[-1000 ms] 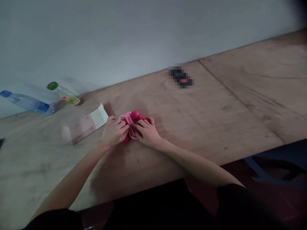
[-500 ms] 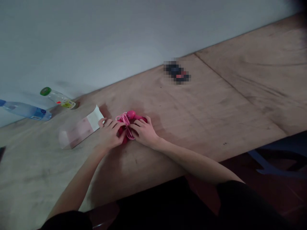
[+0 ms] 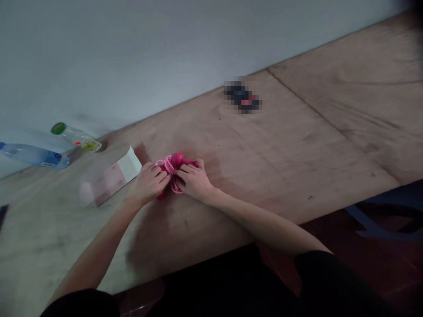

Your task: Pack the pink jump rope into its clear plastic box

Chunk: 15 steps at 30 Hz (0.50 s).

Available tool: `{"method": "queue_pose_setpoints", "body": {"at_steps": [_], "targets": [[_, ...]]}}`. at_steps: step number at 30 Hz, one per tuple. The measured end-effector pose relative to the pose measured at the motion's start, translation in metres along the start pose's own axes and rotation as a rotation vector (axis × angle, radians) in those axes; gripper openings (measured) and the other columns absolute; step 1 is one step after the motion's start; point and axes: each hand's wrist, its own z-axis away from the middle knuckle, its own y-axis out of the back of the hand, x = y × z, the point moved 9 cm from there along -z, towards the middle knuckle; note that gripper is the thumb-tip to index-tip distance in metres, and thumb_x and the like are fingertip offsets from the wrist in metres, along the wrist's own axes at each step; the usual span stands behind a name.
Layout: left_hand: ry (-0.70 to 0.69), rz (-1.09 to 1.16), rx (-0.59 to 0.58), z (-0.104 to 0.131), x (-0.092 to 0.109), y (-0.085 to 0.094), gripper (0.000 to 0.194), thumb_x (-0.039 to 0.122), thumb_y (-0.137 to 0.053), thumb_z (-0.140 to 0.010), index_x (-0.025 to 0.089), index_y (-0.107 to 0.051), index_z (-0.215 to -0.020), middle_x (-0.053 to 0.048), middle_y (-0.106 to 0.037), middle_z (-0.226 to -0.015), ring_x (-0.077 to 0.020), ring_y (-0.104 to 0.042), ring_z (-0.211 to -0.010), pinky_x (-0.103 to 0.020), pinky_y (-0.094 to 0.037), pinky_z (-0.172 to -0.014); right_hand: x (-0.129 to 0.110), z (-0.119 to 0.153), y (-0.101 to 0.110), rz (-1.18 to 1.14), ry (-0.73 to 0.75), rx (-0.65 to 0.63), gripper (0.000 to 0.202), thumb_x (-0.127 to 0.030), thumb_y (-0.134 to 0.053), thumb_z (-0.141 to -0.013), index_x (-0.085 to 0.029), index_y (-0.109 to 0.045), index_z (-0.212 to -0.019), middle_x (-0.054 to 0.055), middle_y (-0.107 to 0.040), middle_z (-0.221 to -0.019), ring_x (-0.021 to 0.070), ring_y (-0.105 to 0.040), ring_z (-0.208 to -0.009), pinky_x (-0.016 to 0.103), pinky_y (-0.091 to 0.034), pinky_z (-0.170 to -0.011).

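A pink jump rope [image 3: 169, 166] lies bundled on the wooden table, its cord looped and its thick pink handles sticking out. My left hand [image 3: 148, 182] is closed around the left side of the bundle, and a bit of red-pink handle shows below its fingers. From the right, my right hand [image 3: 195, 181] grips the other handle and the cord, its fingers curled. Both hands nearly meet over the coil, so part of the cord is hidden. Just left of my left hand is a clear and pale pink box [image 3: 110, 178] with a white end flap standing up.
Against the wall at the left are a glass bottle with a green cap [image 3: 79, 137] and a blue-labelled plastic bottle [image 3: 36, 155]. A blurred dark and red item [image 3: 243, 96] lies farther back on the table [image 3: 280, 145]. Bluish furniture [image 3: 373, 220] shows beyond the front edge.
My left hand has drawn its fingers in closer around the bundle and shifted slightly left. The rope's cord has turned a little. My right hand keeps its grip.
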Motion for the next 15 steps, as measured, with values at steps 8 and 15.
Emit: {"method": "queue_pose_setpoints", "body": {"at_steps": [8,15], "targets": [[-0.197,0.039,0.052,-0.0091,0.0063,0.0102,0.024,0.004,-0.059,-0.1,0.02,-0.077,-0.096,-0.004,-0.074,-0.084,-0.0211,-0.069,-0.084,-0.047,-0.06,-0.1,0.0016,0.0018,-0.0009,0.0,0.027,0.048,0.012,-0.021,-0.067,-0.1,-0.021,-0.078,-0.102,0.006,-0.078,-0.099,0.0232,-0.065,-0.096,0.048,-0.025,-0.111],[-0.285,0.078,0.042,-0.0092,0.0074,0.0106,0.032,-0.001,-0.052,-0.1,0.02,-0.076,-0.096,-0.003,-0.074,-0.089,-0.0202,-0.07,-0.088,-0.048,-0.058,-0.11,0.0022,0.0025,-0.0026,0.008,0.032,0.038,0.012,-0.022,-0.067,-0.1,-0.021,-0.079,-0.104,0.006,-0.076,-0.097,0.0236,-0.065,-0.096,0.048,-0.027,-0.11]]}}
